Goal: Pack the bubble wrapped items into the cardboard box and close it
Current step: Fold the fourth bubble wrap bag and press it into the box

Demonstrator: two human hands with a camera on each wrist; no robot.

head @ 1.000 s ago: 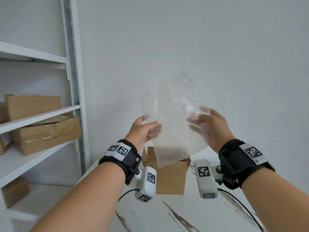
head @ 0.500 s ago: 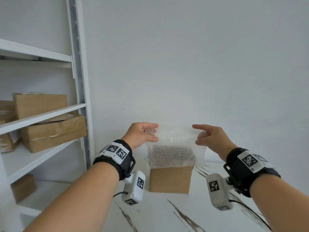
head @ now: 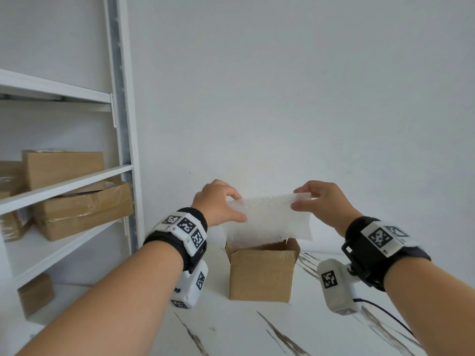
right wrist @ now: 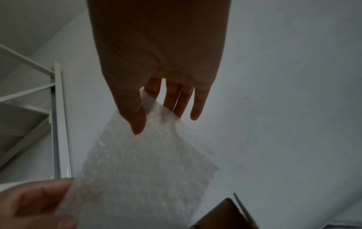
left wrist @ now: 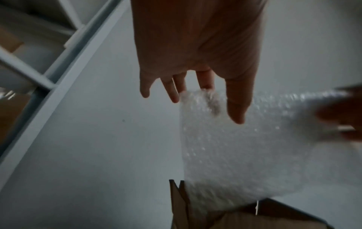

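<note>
**Bubble wrap held over open box**

Pinched at its two upper corners, bubble wrap sheet (head: 267,218) stretched flat in the lower middle of the head view, lower edge hanging into the open top of the cardboard box (head: 262,273) just beneath. Left hand (head: 218,202) gripping the left corner between thumb and forefinger; in the left wrist view, remaining fingers (left wrist: 172,91) loose and extended, narrowly spread. Right hand (head: 322,201) gripping the right corner likewise, thumb (right wrist: 137,117) pressed on the near face of the sheet, other fingers straight behind it. Box upright on the white marbled table (head: 231,330), flaps raised, contents hidden by the sheet. At the left of the frame, white shelving (head: 120,150) against the wall, holding several brown boxes (head: 82,209) on its middle and lower levels, well apart from the hands.
</note>
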